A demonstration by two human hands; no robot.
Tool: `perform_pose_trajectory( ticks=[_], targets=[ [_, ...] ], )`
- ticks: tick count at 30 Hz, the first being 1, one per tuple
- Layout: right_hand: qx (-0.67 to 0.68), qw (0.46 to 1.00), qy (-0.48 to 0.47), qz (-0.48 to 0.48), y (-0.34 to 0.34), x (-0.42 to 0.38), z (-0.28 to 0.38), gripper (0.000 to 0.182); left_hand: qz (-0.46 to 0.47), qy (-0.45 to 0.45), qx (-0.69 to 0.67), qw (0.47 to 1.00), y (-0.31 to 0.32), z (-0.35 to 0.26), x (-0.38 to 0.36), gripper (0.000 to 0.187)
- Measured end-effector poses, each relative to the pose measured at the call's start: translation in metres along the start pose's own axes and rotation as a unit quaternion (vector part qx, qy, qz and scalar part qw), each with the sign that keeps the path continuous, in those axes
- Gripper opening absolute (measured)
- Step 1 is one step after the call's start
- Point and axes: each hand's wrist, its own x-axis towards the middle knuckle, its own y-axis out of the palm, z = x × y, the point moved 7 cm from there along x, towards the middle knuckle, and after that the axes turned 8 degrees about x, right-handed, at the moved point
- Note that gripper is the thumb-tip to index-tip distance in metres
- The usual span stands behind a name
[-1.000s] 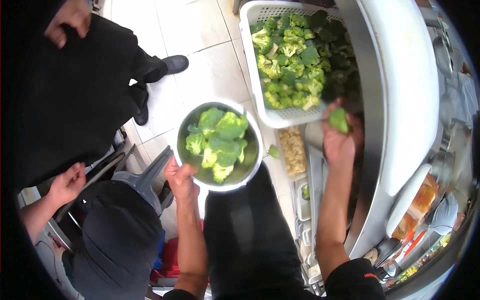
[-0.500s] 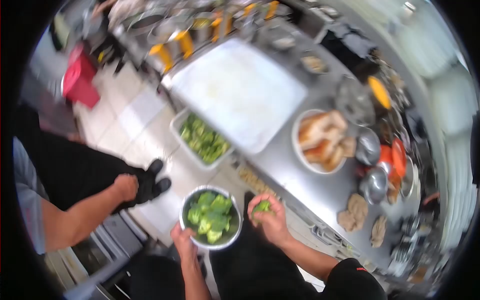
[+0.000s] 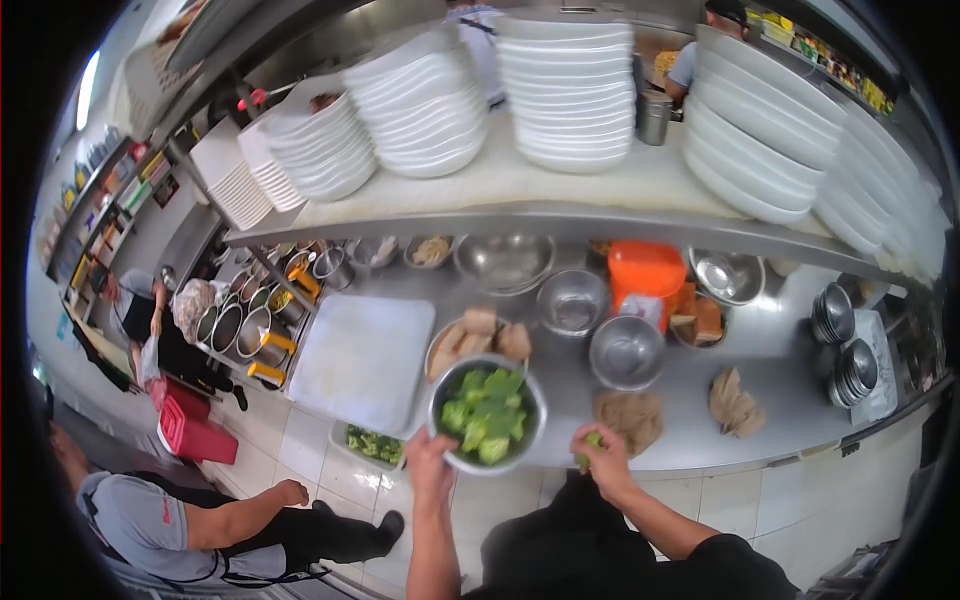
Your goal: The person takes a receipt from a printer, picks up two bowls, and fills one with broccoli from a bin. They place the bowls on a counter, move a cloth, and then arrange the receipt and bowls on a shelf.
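Broccoli bowl [image 3: 487,414], a steel one full of florets, is sitting low centre of the frame, overlapping the steel counter [image 3: 780,400] edge. Left hand [image 3: 428,462] is gripping its lower-left rim, fingers curled around it. Right hand [image 3: 603,460], just right of the bowl and apart from it, is pinching a single broccoli floret [image 3: 586,446] between its fingertips. White cutting board [image 3: 362,360] is lying left of the bowl.

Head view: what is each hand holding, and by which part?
The left hand grips the metal bowl of broccoli by its near rim. The right hand pinches a single broccoli floret between its fingers.
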Motion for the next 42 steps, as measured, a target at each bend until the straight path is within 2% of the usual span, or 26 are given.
perform_pose_trajectory(
  ticks=[3,5,7,9,11,15,18,19,26,28,30,33,36,42],
  targets=[
    [0.031,0.995,-0.056,-0.076,-0.064,0.007,0.033,0.009,0.058,0.029,-0.011,0.998,0.105,-0.001,0.042,0.041],
    [0.06,0.988,-0.066,-0.127,-0.101,0.004,0.054,0.009,0.077,-0.002,-0.05,0.996,0.164,0.007,0.07,0.034],
    [0.08,0.981,-0.087,-0.155,-0.135,0.004,0.069,0.011,0.103,-0.028,-0.02,0.994,0.216,0.014,0.1,0.032],
    [0.101,0.974,-0.102,-0.176,-0.166,0.003,0.072,0.012,0.167,-0.042,-0.079,0.982,0.258,0.042,0.137,0.027],
    [0.125,0.966,-0.105,-0.202,-0.192,-0.001,0.075,0.012,0.162,-0.037,-0.058,0.984,0.303,0.033,0.141,0.023],
    [0.161,0.946,-0.124,-0.254,-0.227,-0.014,0.08,0.012,0.166,-0.043,-0.014,0.985,0.357,0.044,0.159,0.024],
    [0.19,0.929,-0.133,-0.288,-0.245,-0.022,0.077,0.013,0.176,-0.052,-0.009,0.983,0.378,0.055,0.174,0.016],
    [0.198,0.924,-0.132,-0.298,-0.248,-0.025,0.077,0.014,0.151,-0.067,-0.017,0.986,0.379,0.061,0.177,0.014],
    [0.184,0.915,-0.137,-0.332,-0.255,-0.044,0.076,0.014,0.179,-0.072,-0.013,0.981,0.378,0.071,0.177,0.01],
    [0.185,0.911,-0.145,-0.338,-0.253,-0.047,0.073,0.014,0.236,-0.052,0.018,0.97,0.378,0.069,0.177,0.005],
    [0.191,0.908,-0.143,-0.345,-0.245,-0.052,0.068,0.014,0.269,-0.062,0.025,0.961,0.376,0.059,0.165,0.011],
    [0.203,0.908,-0.123,-0.346,-0.227,-0.053,0.065,0.014,0.264,-0.076,0.107,0.956,0.362,0.048,0.155,0.021],
    [0.206,0.918,-0.088,-0.327,-0.205,-0.051,0.056,0.015,0.279,-0.077,0.099,0.952,0.333,0.053,0.149,0.023],
    [0.21,0.928,-0.052,-0.303,-0.179,-0.041,0.042,0.016,0.3,-0.152,0.056,0.94,0.242,0.084,0.1,0.017]
  ],
)
